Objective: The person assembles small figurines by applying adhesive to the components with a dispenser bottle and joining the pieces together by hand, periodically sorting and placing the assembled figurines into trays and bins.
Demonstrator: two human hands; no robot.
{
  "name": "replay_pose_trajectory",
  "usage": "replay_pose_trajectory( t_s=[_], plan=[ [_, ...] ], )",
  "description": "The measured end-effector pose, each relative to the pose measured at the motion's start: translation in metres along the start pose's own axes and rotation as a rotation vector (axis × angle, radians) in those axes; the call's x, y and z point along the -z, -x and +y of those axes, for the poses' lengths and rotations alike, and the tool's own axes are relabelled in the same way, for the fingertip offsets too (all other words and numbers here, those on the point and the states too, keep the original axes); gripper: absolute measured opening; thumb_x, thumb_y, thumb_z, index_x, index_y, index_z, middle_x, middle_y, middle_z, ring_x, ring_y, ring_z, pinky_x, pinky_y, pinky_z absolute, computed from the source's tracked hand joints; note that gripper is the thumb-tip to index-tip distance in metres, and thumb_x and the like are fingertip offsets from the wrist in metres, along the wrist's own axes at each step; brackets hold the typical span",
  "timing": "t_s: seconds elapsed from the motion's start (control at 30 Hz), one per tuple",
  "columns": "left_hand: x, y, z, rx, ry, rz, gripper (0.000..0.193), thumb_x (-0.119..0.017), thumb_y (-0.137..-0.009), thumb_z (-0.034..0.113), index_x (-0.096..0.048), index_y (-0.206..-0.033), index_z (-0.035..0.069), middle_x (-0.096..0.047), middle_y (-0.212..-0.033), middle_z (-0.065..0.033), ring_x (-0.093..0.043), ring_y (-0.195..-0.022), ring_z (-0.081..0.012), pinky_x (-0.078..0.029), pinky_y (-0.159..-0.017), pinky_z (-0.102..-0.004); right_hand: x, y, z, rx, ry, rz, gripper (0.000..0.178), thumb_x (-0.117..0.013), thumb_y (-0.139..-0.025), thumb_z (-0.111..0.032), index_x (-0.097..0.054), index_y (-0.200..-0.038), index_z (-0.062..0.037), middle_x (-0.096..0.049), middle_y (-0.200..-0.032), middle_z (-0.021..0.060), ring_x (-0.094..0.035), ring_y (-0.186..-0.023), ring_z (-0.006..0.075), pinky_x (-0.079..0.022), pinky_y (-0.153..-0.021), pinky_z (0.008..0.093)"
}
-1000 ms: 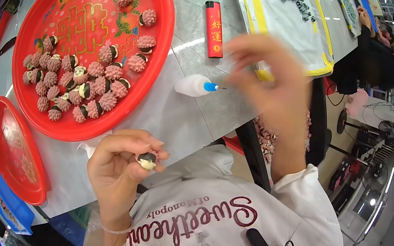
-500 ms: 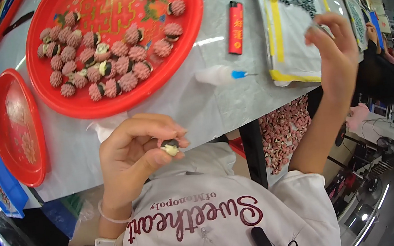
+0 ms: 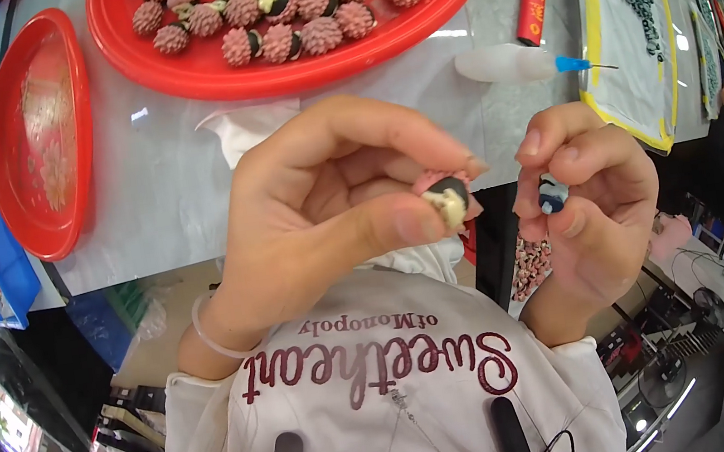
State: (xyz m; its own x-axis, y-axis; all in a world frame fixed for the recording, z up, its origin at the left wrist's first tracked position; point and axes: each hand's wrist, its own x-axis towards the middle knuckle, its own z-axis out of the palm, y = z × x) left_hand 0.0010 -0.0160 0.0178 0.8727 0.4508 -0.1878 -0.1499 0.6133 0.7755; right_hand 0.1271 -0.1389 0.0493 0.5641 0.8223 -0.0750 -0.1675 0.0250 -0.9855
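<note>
Between the thumb and fingers of my left hand is a small pink, black and cream figurine piece, its cream side toward me. Just to its right, my right hand pinches a tiny dark blue-grey piece with the fingertips. A narrow gap separates the two pieces. Beyond my hands, a large red plate carries many similar knobbly pink pieces. A white squeeze bottle with a blue needle tip lies on the table above my right hand.
A red lighter lies behind the bottle. At the right stands a yellow-edged tray with small grey-blue pieces. A smaller red plate and a blue tray are at the left. White tissue lies near my left hand.
My right hand has come from the grey-blue pieces' tray toward my left hand, now pinching a small blue-grey piece. My left hand has risen and moved right with its piece. The view has shifted.
</note>
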Motion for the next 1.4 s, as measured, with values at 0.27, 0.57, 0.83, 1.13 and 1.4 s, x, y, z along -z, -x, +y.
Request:
replay_pose_trajectory(
  t_s=[0.27,0.57,0.83,1.13,1.4],
  plan=[
    [-0.001,0.004,-0.001,-0.011,0.019,0.028,0.040,-0.070,-0.066,0.030,-0.050,-0.087,0.001,-0.052,-0.077,-0.0086,-0.055,-0.062,-0.0130,-0.047,-0.053,-0.0216,-0.015,-0.003,0.008,0.260,0.139,-0.058,0.030,-0.072,-0.061,-0.006,-0.051,-0.082,-0.0003,-0.053,-0.081,0.0164,-0.053,-0.062,0.0185,-0.046,-0.056,0.0236],
    [0.002,0.006,0.001,-0.023,-0.005,0.030,0.039,-0.072,-0.063,0.028,-0.054,-0.084,0.001,-0.052,-0.074,-0.0065,-0.051,-0.062,-0.0094,-0.043,-0.054,-0.0194,-0.023,-0.004,-0.004,0.515,0.609,-0.092,0.026,-0.071,-0.056,0.000,-0.052,-0.074,-0.0022,-0.058,-0.074,0.0170,-0.057,-0.060,0.0177,-0.045,-0.049,0.0219],
    [0.002,0.005,0.013,0.045,-0.029,0.115,0.036,-0.072,-0.065,0.025,-0.056,-0.084,-0.001,-0.054,-0.076,-0.0080,-0.052,-0.066,-0.0122,-0.042,-0.059,-0.0208,-0.027,-0.012,0.008,0.586,0.582,-0.076,0.026,-0.071,-0.058,-0.006,-0.055,-0.078,-0.0027,-0.057,-0.075,0.0158,-0.055,-0.063,0.0165,-0.043,-0.050,0.0220],
    [0.070,0.009,0.093,-0.653,-0.952,0.603,0.021,-0.053,-0.074,0.002,-0.053,-0.095,-0.004,-0.057,-0.088,-0.0132,-0.054,-0.081,-0.0155,-0.044,-0.071,-0.0268,-0.008,0.005,0.009,0.626,0.546,0.144,0.029,-0.072,-0.061,-0.027,-0.061,-0.080,-0.0067,-0.045,-0.078,0.0075,-0.043,-0.060,0.0145,-0.034,-0.048,0.0204],
    [0.107,-0.008,0.131,-0.396,-1.831,0.532,0.021,-0.049,-0.078,0.007,-0.054,-0.098,0.003,-0.056,-0.090,-0.0106,-0.054,-0.079,-0.0238,-0.042,-0.074,-0.0295,0.025,-0.001,0.017,0.513,0.487,0.330,0.016,-0.063,-0.072,-0.010,-0.056,-0.081,0.0008,-0.045,-0.077,0.0074,-0.041,-0.065,0.0137,-0.032,-0.054,0.0201]
  ],
)
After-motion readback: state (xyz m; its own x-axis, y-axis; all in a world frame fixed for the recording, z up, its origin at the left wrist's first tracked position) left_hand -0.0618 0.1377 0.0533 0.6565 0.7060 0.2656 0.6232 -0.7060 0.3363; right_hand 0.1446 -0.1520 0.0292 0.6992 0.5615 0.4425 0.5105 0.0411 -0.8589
